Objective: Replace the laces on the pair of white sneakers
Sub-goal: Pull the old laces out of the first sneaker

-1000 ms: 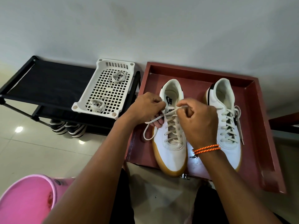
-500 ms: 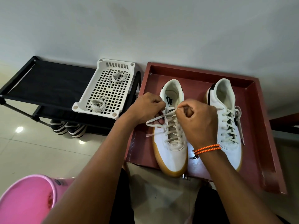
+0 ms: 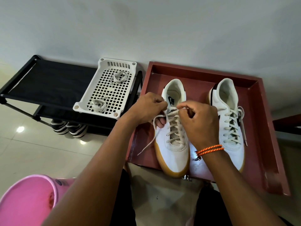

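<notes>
From the head view, the left sneaker (image 3: 173,144) shows a black swoosh and the word NIKE printed on its insole, and NIKE again on the small tongue tab just under the person's knuckles; a dark swoosh also shows on the inner side of the right sneaker (image 3: 228,121). Both white, gum-soled shoes sit side by side, toes toward the person, in a dark red tray (image 3: 267,144). The far side of the left sneaker's lacing near the top eyelets is covered by the right hand (image 3: 199,121), so I cannot tell how the lace (image 3: 175,128) runs there, and the marking on the pink bucket (image 3: 24,201) at the lower left is too blurred to read. The left hand (image 3: 146,110) is curled, its fingers (image 3: 160,103) pinching one end of the lace at the tongue's left edge, with the loose tail looping down and trailing over the tray's left wall. The right hand is curled too, its fingers (image 3: 185,106) pinching the other end just above the tongue tab, close to the left fingers. An orange braided band (image 3: 210,149) circles the right wrist. To the left, a white perforated basket (image 3: 104,70) on a black shoe rack (image 3: 48,82) holds two coiled spare laces (image 3: 97,105), and striped shoes (image 3: 68,128) sit half hidden beneath the rack.
</notes>
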